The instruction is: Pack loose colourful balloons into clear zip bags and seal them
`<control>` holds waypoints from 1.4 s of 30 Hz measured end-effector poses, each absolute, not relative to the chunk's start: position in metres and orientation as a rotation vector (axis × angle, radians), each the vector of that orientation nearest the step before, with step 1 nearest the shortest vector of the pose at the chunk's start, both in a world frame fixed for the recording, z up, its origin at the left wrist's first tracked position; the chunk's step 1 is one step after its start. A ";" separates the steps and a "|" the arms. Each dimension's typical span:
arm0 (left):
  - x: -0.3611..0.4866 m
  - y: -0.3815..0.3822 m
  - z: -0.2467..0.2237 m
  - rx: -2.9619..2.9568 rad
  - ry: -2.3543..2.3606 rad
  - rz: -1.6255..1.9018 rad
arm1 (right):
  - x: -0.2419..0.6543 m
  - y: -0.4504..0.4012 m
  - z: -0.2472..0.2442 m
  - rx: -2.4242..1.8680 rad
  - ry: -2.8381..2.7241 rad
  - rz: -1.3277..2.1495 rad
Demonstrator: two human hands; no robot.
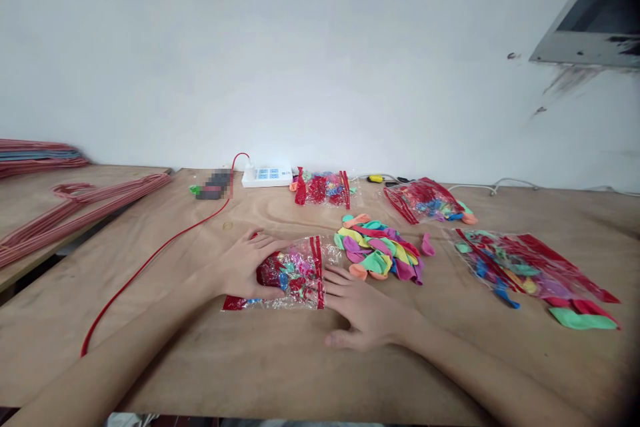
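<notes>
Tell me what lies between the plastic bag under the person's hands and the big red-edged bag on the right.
In the head view, a loose heap of deflated multicoloured balloons and one pink balloon lie there, on the plywood tabletop.

Your left hand (245,265) is covering one end of the zip bag of balloons (295,275), hiding what's beneath it. The pixelated block (214,185) is staying too blurred to identify, and the red wire hangers (30,159) are running off the left edge.
</notes>
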State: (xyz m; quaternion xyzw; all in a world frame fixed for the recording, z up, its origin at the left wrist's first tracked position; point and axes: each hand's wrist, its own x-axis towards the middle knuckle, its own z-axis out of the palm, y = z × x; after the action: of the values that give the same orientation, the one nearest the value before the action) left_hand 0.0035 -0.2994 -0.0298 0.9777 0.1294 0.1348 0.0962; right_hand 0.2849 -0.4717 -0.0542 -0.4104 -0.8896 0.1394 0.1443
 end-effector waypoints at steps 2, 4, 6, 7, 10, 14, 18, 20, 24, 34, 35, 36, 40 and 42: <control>0.003 -0.299 -0.031 2.896 0.382 0.395 | 0.284 -0.472 -0.059 -1.280 -2.551 0.334; 0.003 -0.298 -0.032 2.894 0.382 0.396 | 0.284 -0.473 -0.063 -1.374 -2.526 0.278; 0.003 -0.298 -0.032 2.894 0.382 0.392 | 0.283 -0.474 -0.064 -1.413 -2.501 0.254; 0.003 -0.298 -0.033 2.894 0.382 0.389 | 0.281 -0.474 -0.063 -1.394 -2.497 0.260; 0.004 -0.298 -0.033 2.893 0.387 0.374 | 0.271 -0.473 -0.055 -1.227 -2.525 0.321; 0.004 -0.297 -0.034 2.890 0.406 0.365 | 0.263 -0.468 -0.047 -1.017 -2.559 0.365; 0.002 -0.295 -0.033 2.905 0.405 0.378 | 0.281 -0.465 -0.050 -1.012 -2.485 0.221; 0.001 -0.295 -0.032 2.914 0.425 0.383 | 0.299 -0.464 -0.050 -1.052 -2.391 0.131; 0.001 -0.296 -0.030 2.928 0.445 0.369 | 0.342 -0.458 -0.041 -1.304 -2.102 -0.026; 0.001 -0.297 -0.027 2.952 0.465 0.333 | 0.415 -0.460 -0.035 -1.651 -1.955 -0.141; 0.002 -0.297 -0.027 2.955 0.468 0.330 | 0.416 -0.465 -0.037 -1.660 -1.982 -0.165; 0.002 -0.297 -0.026 2.957 0.470 0.327 | 0.417 -0.470 -0.039 -1.672 -2.001 -0.187; 0.002 -0.298 -0.025 2.968 0.471 0.331 | 0.424 -0.493 -0.048 -1.674 -2.024 -0.261; 0.003 -0.298 -0.025 2.967 0.468 0.337 | 0.424 -0.503 -0.047 -1.668 -2.024 -0.318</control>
State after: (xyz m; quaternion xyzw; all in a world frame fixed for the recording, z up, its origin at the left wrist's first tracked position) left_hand 0.0027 -0.2984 -0.0252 0.9799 0.1547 0.1112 0.0593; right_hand 0.4242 -0.5027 -0.0473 -0.6118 -0.7423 -0.1168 0.2470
